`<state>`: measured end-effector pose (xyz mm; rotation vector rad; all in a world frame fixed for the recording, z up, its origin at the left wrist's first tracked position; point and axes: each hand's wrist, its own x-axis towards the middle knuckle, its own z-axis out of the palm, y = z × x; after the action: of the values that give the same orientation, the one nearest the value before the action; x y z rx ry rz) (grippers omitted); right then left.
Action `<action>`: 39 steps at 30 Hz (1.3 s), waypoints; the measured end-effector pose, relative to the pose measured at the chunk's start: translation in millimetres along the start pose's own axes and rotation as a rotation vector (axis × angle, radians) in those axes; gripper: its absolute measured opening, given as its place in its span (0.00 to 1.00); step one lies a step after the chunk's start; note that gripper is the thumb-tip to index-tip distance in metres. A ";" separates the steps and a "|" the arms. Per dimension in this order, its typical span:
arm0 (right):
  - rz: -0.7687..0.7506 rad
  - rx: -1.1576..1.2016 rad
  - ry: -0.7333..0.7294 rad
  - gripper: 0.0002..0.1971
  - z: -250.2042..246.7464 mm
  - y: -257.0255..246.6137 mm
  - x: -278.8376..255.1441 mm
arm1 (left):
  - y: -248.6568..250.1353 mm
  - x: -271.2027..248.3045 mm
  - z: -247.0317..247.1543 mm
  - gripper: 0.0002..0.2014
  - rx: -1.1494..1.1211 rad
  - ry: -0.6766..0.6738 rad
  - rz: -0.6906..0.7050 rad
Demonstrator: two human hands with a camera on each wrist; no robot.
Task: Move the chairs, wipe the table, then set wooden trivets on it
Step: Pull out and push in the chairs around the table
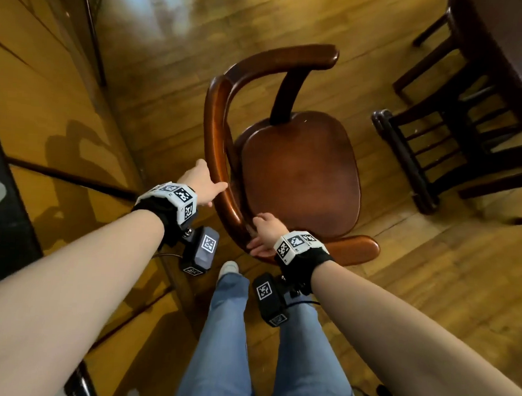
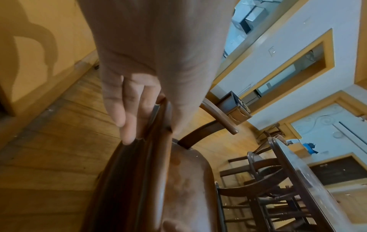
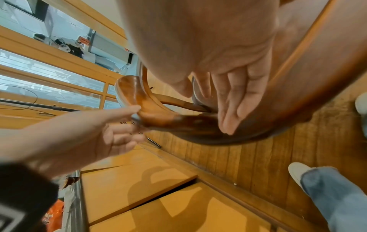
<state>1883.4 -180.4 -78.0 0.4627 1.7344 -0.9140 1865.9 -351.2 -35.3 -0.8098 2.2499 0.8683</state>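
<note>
Chair [image 1: 300,169] stood on wood floor [image 1: 429,280], clear of desk [image 1: 514,44] w/ 2nd chair [image 1: 453,152] tucked under. Left hand [image 1: 202,184] w/ straight fingers lay along curved back rail, right hand [image 1: 265,232] loosely cupped it, grip not clamped; prob. to steer it aside.

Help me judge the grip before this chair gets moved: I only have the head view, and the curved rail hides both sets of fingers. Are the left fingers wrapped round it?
Observer: No. In the left wrist view the left hand has its fingers lying nearly straight along the outer side of the rail of the chair.
Operator: And the right?
Observer: The right wrist view shows the right hand with fingers stretched against the rail's underside, not curled.
Operator: Can you see the table top?
Observer: Yes. The left wrist view looks along the table; its top is glossy, and a blue object shows near its far end.
</note>
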 end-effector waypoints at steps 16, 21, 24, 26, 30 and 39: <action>0.143 0.555 0.105 0.22 -28.9 32.9 8.3 | 51.1 38.4 -7.1 0.15 -0.221 -0.038 0.054; 0.133 0.458 0.205 0.10 -44.6 25.5 23.2 | 83.6 51.1 -1.0 0.16 -0.163 -0.014 0.078; 0.198 0.496 0.354 0.13 -68.6 28.9 31.1 | 104.4 55.9 9.9 0.18 -0.157 -0.022 0.094; 0.160 0.547 0.353 0.12 -85.7 30.7 26.0 | 121.0 55.7 21.8 0.19 -0.157 -0.016 0.103; 0.154 0.643 0.537 0.13 -122.6 42.2 24.2 | 154.6 54.9 50.6 0.22 -0.141 -0.013 0.124; 0.162 0.756 0.743 0.15 -244.6 67.5 20.2 | 247.4 55.3 130.6 0.23 -0.117 -0.046 0.182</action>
<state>1769.2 46.9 -87.4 1.5734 1.8893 -1.3756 1694.8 -124.6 -61.9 -0.6362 2.2744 1.1008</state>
